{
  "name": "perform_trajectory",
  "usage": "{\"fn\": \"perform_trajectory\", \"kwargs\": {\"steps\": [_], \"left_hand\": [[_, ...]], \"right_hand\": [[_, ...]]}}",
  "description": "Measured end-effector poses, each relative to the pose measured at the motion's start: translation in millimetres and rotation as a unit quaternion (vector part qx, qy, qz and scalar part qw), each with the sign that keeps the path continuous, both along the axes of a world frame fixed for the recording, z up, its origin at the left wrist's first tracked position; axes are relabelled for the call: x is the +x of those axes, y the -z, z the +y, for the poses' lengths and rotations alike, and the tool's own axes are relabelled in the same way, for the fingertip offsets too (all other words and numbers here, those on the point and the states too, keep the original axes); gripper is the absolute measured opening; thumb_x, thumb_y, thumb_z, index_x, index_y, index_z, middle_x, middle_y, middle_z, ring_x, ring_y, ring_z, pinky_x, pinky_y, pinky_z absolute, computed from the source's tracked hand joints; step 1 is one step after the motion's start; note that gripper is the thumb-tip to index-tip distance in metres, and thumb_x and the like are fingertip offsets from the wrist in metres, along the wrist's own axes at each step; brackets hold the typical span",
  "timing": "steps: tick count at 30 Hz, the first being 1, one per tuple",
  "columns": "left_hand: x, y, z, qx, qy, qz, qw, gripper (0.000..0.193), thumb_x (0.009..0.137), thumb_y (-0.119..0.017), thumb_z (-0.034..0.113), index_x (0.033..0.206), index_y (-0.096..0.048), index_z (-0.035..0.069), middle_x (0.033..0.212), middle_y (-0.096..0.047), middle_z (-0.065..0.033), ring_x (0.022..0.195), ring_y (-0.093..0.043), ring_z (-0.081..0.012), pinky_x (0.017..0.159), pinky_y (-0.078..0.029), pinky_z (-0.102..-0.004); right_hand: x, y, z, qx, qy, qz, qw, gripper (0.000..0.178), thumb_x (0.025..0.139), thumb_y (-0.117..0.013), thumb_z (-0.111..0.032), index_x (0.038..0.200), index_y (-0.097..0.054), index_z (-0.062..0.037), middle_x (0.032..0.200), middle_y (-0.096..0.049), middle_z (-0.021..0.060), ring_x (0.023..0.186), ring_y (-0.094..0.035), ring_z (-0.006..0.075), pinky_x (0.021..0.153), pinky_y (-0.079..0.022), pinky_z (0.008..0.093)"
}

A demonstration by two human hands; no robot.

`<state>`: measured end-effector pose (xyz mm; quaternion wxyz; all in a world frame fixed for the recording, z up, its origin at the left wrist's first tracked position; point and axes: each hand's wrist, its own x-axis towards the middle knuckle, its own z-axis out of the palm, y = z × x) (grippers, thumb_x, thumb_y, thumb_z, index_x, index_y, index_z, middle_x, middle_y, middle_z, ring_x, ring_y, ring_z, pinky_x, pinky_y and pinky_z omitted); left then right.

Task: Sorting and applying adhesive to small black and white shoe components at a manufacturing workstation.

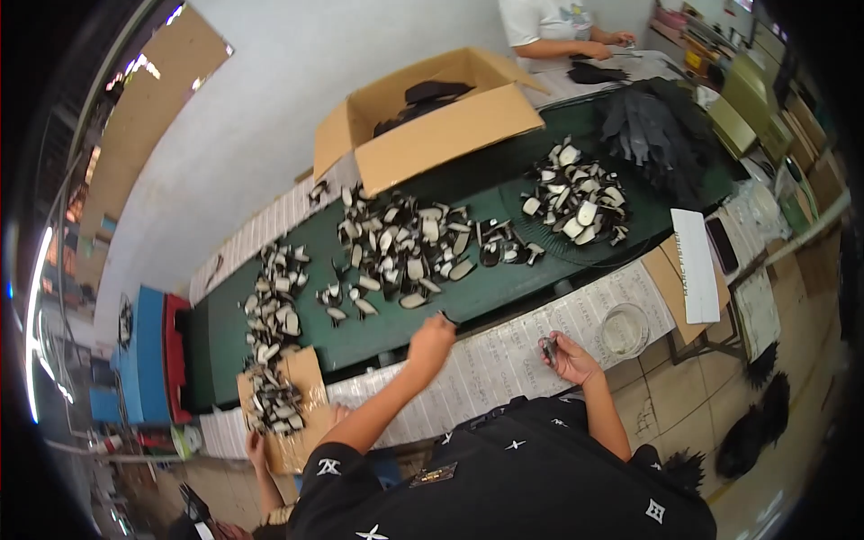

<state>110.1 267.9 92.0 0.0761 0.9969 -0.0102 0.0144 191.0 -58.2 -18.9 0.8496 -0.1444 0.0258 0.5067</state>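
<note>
My left hand (433,342) reaches over the near edge of the green work surface (360,346), fingers closed, with a small dark piece (448,318) showing at the fingertips. Its kind is too small to make out. Above the paper-covered ledge, my right hand (574,362) pinches a small dark, partly shiny piece (547,349). Beyond my left hand lies a large heap of small black pieces with cream-white faces (396,238). A similar heap (580,193) sits farther right, and a long row of them (273,301) runs down the left side.
A clear round tub (624,330) stands right of my right hand. A big cardboard box (441,135) with black material sits behind the heaps; dark strips (655,126) lie far right. At lower left, another person's hand (256,447) touches a cardboard sheet (310,387). Someone else works at the back.
</note>
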Motion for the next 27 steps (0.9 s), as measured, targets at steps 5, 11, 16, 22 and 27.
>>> {"fn": "perform_trajectory", "kwargs": {"steps": [5, 11, 16, 22, 27], "left_hand": [[-62.7, 5.8, -68.0, -0.137, 0.074, -0.012, 0.988, 0.014, 0.080, -0.067, 0.018, 0.082, -0.065, 0.004, 0.089, -0.060, -0.0114, 0.088, -0.058, -0.0300, 0.070, -0.048, -0.0437], [-69.1, 15.5, -54.7, -0.207, -0.196, -0.068, 0.956, 0.033, 0.076, -0.070, 0.013, 0.108, -0.063, 0.005, 0.119, -0.055, -0.0176, 0.109, -0.053, -0.0354, 0.088, -0.043, -0.0435], [-42.4, 30.9, -38.7, -0.131, -0.037, -0.091, 0.987, 0.028, 0.077, -0.069, 0.010, 0.105, -0.068, 0.014, 0.129, -0.051, -0.0151, 0.116, -0.050, -0.0341, 0.093, -0.041, -0.0422], [-46.2, 21.6, -50.4, -0.499, -0.100, -0.026, 0.860, 0.023, 0.076, -0.068, -0.003, 0.097, -0.071, 0.006, 0.115, -0.059, -0.0142, 0.085, -0.065, -0.0273, 0.073, -0.054, -0.0342], [-62.3, -21.0, -70.4, -0.783, -0.200, -0.065, 0.585, 0.037, 0.076, -0.065, -0.010, 0.112, -0.060, -0.004, 0.099, -0.057, -0.0084, 0.086, -0.062, -0.0140, 0.074, -0.056, -0.0267]], "right_hand": [[0.0, -0.4, 0.4, -0.018, 0.022, 0.021, 0.999, 0.020, 0.098, -0.050, -0.020, 0.112, -0.053, -0.0073, 0.113, -0.061, 0.0145, 0.093, -0.065, 0.0293, 0.080, -0.055, 0.0360], [-0.9, -6.4, 3.2, -0.017, 0.012, 0.011, 1.000, 0.018, 0.098, -0.050, -0.019, 0.112, -0.054, -0.0091, 0.118, -0.057, 0.0160, 0.092, -0.063, 0.0284, 0.081, -0.054, 0.0364], [-4.7, -11.8, 4.9, -0.020, 0.014, -0.031, 0.999, 0.016, 0.098, -0.049, -0.019, 0.110, -0.054, -0.0102, 0.126, -0.050, 0.0168, 0.093, -0.061, 0.0277, 0.082, -0.054, 0.0365], [-5.1, -6.4, 0.0, -0.026, 0.015, -0.030, 0.999, 0.015, 0.098, -0.050, -0.019, 0.109, -0.053, -0.0091, 0.128, -0.049, 0.0170, 0.097, -0.061, 0.0274, 0.082, -0.053, 0.0350], [-19.4, -28.0, 18.6, -0.194, 0.083, -0.159, 0.965, 0.021, 0.096, -0.053, -0.016, 0.114, -0.054, -0.0045, 0.113, -0.060, 0.0132, 0.092, -0.063, 0.0185, 0.083, -0.055, 0.0336]]}}
